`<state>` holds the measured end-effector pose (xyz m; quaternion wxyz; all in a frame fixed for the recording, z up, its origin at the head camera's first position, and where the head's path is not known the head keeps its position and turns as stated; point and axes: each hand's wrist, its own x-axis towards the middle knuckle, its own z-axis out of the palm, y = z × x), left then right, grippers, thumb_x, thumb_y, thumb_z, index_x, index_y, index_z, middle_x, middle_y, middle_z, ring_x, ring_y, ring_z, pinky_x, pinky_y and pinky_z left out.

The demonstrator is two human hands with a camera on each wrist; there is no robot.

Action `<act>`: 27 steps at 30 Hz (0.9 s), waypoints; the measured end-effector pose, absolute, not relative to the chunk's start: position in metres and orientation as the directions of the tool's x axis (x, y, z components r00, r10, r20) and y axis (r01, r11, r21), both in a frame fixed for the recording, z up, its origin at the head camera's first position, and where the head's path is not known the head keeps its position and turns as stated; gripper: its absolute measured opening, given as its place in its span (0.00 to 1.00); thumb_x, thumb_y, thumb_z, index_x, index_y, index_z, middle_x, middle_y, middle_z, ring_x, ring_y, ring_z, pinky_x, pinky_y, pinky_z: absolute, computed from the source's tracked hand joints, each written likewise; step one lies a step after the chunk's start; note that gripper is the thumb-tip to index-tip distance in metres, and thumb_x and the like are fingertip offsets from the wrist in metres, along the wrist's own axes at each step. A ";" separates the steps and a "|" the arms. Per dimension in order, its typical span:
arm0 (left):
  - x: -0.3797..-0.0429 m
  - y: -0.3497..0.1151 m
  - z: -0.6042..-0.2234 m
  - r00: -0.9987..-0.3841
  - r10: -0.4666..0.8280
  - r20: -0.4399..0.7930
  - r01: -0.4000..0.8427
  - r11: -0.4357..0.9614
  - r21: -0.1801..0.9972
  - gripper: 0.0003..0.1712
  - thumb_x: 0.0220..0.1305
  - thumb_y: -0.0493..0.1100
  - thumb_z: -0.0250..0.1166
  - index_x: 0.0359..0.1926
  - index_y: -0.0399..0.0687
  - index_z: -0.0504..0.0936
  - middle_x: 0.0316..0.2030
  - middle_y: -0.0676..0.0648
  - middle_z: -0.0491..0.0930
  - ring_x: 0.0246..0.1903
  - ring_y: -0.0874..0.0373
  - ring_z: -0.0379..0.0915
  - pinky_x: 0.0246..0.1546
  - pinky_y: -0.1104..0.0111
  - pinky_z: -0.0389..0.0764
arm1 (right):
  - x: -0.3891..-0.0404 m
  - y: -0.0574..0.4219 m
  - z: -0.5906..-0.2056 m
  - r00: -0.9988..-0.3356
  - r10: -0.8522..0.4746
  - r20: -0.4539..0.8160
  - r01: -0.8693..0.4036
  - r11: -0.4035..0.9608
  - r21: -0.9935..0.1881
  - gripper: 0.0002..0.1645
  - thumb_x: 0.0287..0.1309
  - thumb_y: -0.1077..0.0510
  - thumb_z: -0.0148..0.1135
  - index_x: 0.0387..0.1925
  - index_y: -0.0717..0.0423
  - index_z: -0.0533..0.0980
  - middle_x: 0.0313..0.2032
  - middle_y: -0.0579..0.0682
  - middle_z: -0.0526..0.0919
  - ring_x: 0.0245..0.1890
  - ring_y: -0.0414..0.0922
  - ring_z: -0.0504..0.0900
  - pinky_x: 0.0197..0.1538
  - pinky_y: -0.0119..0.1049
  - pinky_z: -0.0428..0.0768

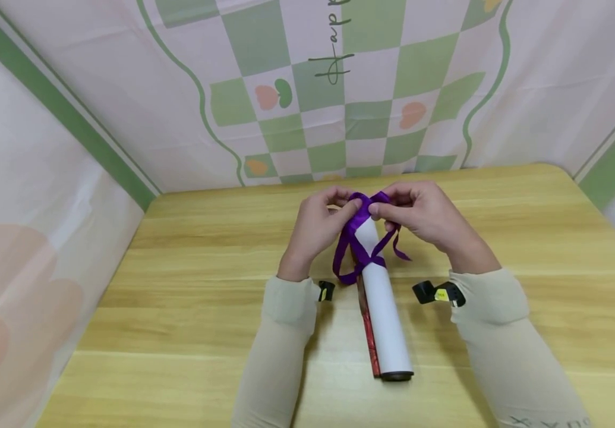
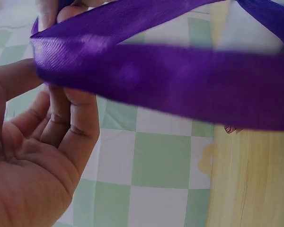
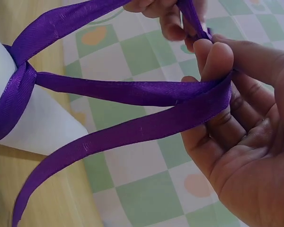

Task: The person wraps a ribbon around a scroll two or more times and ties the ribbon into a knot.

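Observation:
A rolled white scroll (image 1: 387,324) with a dark round end lies lengthwise on the table, and a purple ribbon (image 1: 359,221) is wrapped and crossed round its upper half. My left hand (image 1: 317,223) pinches one looped part of the ribbon between thumb and fingertips above the scroll's far end. Close beside it, my right hand (image 1: 425,215) pinches another folded length. In the right wrist view, the ribbon (image 3: 128,92) runs from its crossing on the scroll to both hands, and a loose tail hangs below. The left wrist view shows the ribbon (image 2: 180,85) doubled over at the left fingers.
Along the scroll's left side lies a narrow red patterned strip (image 1: 370,342). The wooden table (image 1: 179,297) meets a green-and-white checked cloth (image 1: 318,128) at its back edge. Small black cameras (image 1: 440,293) sit at both wrists near the sleeves.

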<state>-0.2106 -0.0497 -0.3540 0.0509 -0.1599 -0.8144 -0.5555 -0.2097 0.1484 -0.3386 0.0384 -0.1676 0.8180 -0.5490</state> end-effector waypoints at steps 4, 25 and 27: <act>-0.211 -0.048 -0.355 -0.944 0.206 0.259 0.318 0.348 0.882 0.18 0.61 0.47 0.64 0.51 0.47 0.78 0.41 0.51 0.79 0.19 0.59 0.73 0.19 0.72 0.75 | -0.210 0.148 -0.340 -0.936 -0.327 0.129 -0.241 0.330 -0.913 0.23 0.55 0.47 0.64 0.41 0.65 0.79 0.31 0.55 0.84 0.25 0.47 0.79 0.31 0.35 0.80; -0.212 -0.053 -0.354 -0.843 0.422 0.333 0.483 0.324 0.813 0.16 0.63 0.42 0.61 0.52 0.44 0.77 0.36 0.49 0.85 0.23 0.59 0.72 0.23 0.72 0.71 | -0.212 0.147 -0.341 -0.959 -0.279 0.045 -0.161 0.409 -0.898 0.27 0.53 0.40 0.63 0.39 0.61 0.79 0.31 0.56 0.84 0.27 0.49 0.79 0.32 0.36 0.79; -0.212 -0.054 -0.355 -0.832 0.439 0.339 0.490 0.295 0.820 0.14 0.65 0.40 0.59 0.51 0.43 0.76 0.38 0.47 0.85 0.25 0.58 0.74 0.25 0.72 0.72 | -0.212 0.147 -0.341 -0.959 -0.279 0.050 -0.167 0.414 -0.895 0.27 0.54 0.40 0.63 0.38 0.61 0.79 0.29 0.54 0.83 0.27 0.49 0.79 0.31 0.36 0.78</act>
